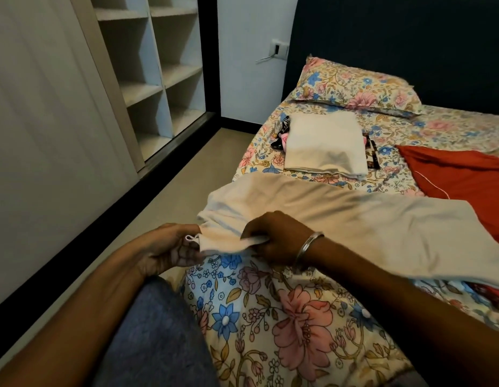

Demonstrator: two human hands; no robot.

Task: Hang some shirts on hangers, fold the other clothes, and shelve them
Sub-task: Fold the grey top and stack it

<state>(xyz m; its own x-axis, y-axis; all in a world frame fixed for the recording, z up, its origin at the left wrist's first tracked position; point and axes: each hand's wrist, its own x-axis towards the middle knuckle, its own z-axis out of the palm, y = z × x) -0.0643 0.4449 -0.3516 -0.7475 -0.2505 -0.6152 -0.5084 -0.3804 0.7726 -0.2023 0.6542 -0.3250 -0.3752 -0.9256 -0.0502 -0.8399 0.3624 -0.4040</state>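
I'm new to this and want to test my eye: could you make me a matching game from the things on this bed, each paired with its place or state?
1. cream garment
2. folded white cloth
3. red garment
4. pillow

A. by the headboard
B. held by both hands
C. on dark patterned clothes
D. at the right edge

Pairs: 1-B, 2-C, 3-D, 4-A
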